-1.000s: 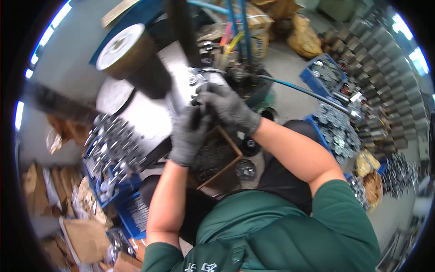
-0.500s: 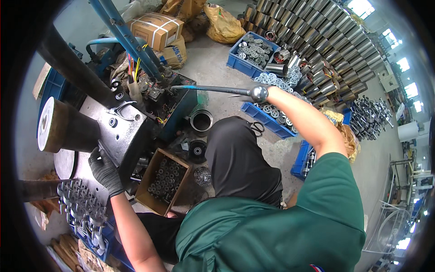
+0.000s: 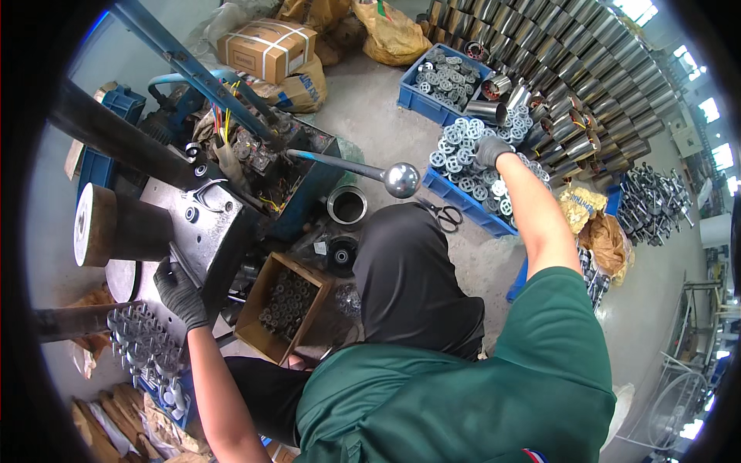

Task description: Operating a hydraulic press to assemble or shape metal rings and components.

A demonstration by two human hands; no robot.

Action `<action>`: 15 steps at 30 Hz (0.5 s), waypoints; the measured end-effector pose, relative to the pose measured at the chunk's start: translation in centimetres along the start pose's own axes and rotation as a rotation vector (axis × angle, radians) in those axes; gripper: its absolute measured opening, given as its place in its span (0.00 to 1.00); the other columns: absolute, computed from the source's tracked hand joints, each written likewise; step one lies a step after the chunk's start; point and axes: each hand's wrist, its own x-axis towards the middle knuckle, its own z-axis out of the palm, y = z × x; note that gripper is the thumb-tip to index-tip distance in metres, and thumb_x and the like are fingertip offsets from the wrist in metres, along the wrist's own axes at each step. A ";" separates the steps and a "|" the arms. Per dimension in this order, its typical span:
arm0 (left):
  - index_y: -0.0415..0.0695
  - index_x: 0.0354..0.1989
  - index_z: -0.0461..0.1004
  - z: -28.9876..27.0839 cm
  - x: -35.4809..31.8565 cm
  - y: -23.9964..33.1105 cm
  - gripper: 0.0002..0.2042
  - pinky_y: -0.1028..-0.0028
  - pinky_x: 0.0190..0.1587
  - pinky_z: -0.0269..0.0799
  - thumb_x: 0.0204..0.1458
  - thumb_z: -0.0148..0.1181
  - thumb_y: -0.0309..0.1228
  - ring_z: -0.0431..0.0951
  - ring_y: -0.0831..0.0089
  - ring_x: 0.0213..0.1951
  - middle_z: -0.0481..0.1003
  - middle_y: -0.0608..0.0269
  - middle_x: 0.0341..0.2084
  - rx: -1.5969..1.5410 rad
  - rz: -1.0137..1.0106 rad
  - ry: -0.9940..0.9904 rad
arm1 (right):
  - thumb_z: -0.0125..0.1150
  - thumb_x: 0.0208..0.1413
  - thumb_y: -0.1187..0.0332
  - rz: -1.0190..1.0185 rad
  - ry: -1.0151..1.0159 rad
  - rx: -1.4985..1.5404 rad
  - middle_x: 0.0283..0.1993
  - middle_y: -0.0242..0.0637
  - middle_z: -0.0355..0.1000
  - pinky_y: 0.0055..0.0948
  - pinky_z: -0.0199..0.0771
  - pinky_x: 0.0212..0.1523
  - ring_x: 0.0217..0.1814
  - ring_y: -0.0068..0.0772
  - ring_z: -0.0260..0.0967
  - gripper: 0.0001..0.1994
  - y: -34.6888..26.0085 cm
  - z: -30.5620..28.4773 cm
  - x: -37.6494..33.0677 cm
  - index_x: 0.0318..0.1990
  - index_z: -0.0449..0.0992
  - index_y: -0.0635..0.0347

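Note:
My right hand [image 3: 492, 151], in a dark grey glove, reaches into a heap of round metal discs with cut-out holes [image 3: 461, 144] above a blue crate [image 3: 471, 207]. Its fingertips are hidden among the discs, so a grip cannot be made out. My left hand [image 3: 181, 295], gloved alike, lies on the edge of the metal press table [image 3: 166, 193] with its fingers stretched forward, beside a flat grey bar [image 3: 185, 267]. Above the table stands a thick dark cylinder [image 3: 139, 229]. A lever with a shiny ball knob [image 3: 401, 180] extends towards my knee, untouched.
A cardboard box of small metal rings [image 3: 262, 333] sits left of my knee. Pronged metal parts [image 3: 147, 339] stand near my left forearm. Scissors [image 3: 448, 218] lie on the floor. Stacked metal tubes [image 3: 571, 62] and another blue crate [image 3: 423, 102] are at the far right.
My right hand has moved from beside the ball knob to the heap of discs. The lever's knob now sits lower and further left. My left hand has stayed at the table edge.

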 end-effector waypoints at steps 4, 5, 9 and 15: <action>0.36 0.53 0.76 0.3 0.1 -0.5 0.13 0.63 0.57 0.70 0.64 0.56 0.31 0.78 0.59 0.49 0.78 0.51 0.46 0.073 0.057 -0.022 | 0.61 0.51 0.67 -0.085 0.042 -0.201 0.51 0.50 0.80 0.42 0.80 0.52 0.54 0.50 0.79 0.15 -2.0 -1.1 0.4 0.45 0.85 0.58; 0.36 0.52 0.76 -0.3 0.0 -0.8 0.13 0.63 0.57 0.70 0.64 0.56 0.30 0.78 0.59 0.49 0.78 0.51 0.45 0.091 0.064 -0.009 | 0.60 0.52 0.67 -0.089 0.061 -0.189 0.52 0.50 0.80 0.42 0.80 0.53 0.55 0.49 0.79 0.15 -3.8 -2.4 0.1 0.46 0.85 0.60; 0.35 0.52 0.77 -2.5 0.2 -1.9 0.14 0.61 0.57 0.70 0.64 0.54 0.31 0.78 0.57 0.49 0.79 0.50 0.45 0.258 0.086 -0.005 | 0.60 0.58 0.62 -0.160 0.006 -0.210 0.60 0.41 0.78 0.45 0.76 0.58 0.62 0.42 0.76 0.18 -11.7 -9.6 -5.4 0.54 0.83 0.52; 0.34 0.51 0.77 -0.6 0.1 -0.6 0.14 0.61 0.56 0.69 0.64 0.54 0.32 0.78 0.55 0.48 0.79 0.49 0.44 0.136 0.078 0.002 | 0.61 0.59 0.68 -0.138 -0.119 -0.672 0.56 0.37 0.80 0.54 0.81 0.42 0.55 0.46 0.80 0.17 -13.2 -0.1 2.2 0.55 0.83 0.46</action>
